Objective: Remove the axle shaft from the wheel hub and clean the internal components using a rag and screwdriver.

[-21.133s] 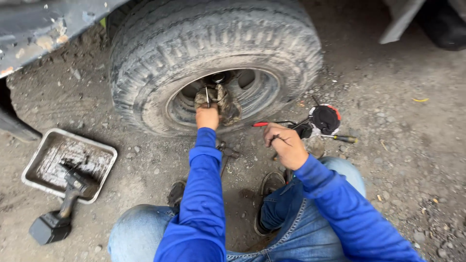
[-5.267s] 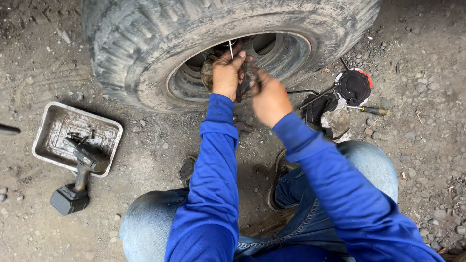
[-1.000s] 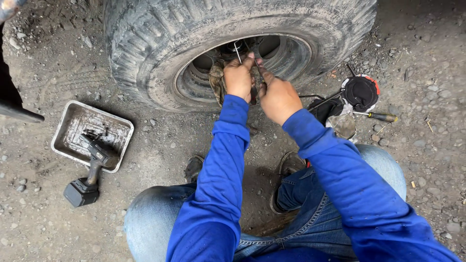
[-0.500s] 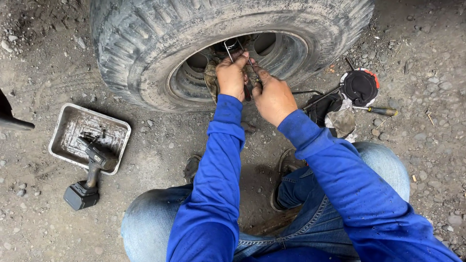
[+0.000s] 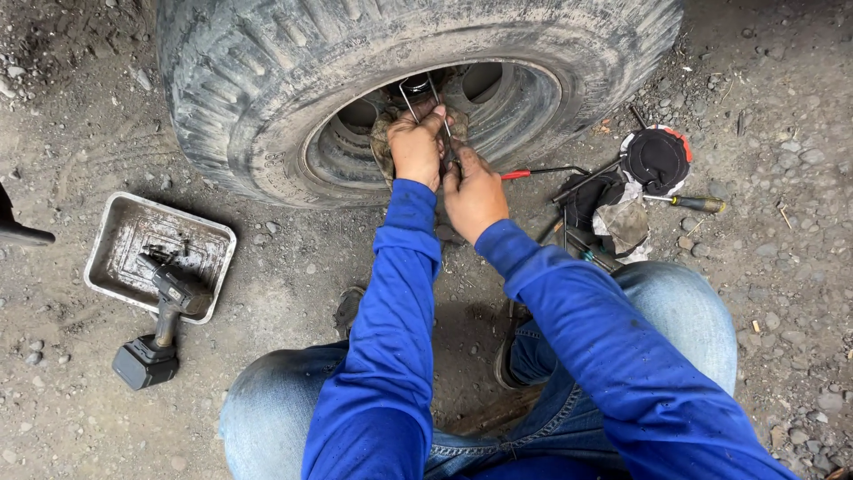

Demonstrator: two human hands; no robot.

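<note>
Wire clip (image 5: 419, 91) at wheel hub (image 5: 391, 133): my left hand (image 5: 414, 149) closed around it; right hand (image 5: 474, 194) just beside, grip on tool (image 5: 449, 151).

- Soft, even daylight; no glare anywhere.
- Deep shade inside the wheel rim (image 5: 498, 98) and beneath the tyre (image 5: 267, 80).
- Faint shadow under the person's knees.
- Focus sharp throughout; slight wide-angle bending at the edges.

Ground (image 5: 293, 267): bare grey dirt, packed, oil-dark in patches.
Gravel (image 5: 782, 160): small stones, thickest at right.
Far left: faint tread marks (image 5: 98, 160) in the dirt.
Light: soft, even daylight, weak shadows.
</note>
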